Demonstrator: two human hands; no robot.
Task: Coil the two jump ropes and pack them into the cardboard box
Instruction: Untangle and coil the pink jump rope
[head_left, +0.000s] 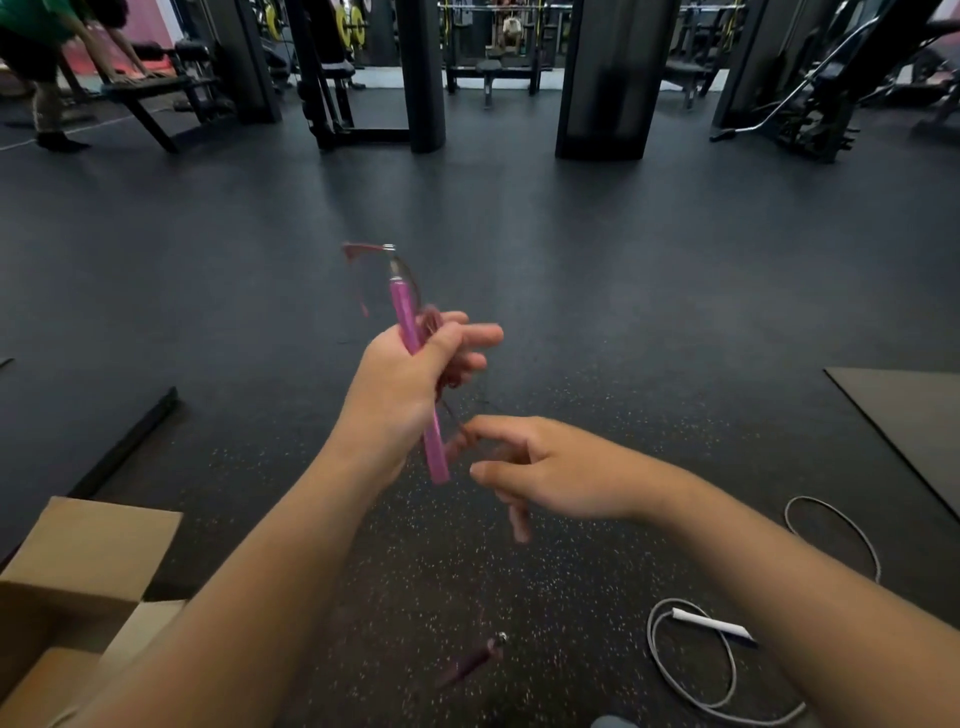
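Note:
My left hand (410, 374) grips a pink jump rope handle (415, 364) held nearly upright, with dark red cord (451, 364) looped around my fingers. Just below and to the right, my right hand (540, 467) pinches the thin cord near the handle's lower end; its fingers are blurred. The rope's second pink handle (470, 662) hangs blurred low in the middle. A white jump rope (691, 670) with a white handle (711, 623) lies loose on the floor at the lower right. The open cardboard box (78, 571) stands at the lower left.
Dark rubber gym floor all around. A black mat (914, 421) lies at the right edge and a black bar (130, 441) at the left. Weight machines and benches stand at the back, with a person (47, 67) at the far left.

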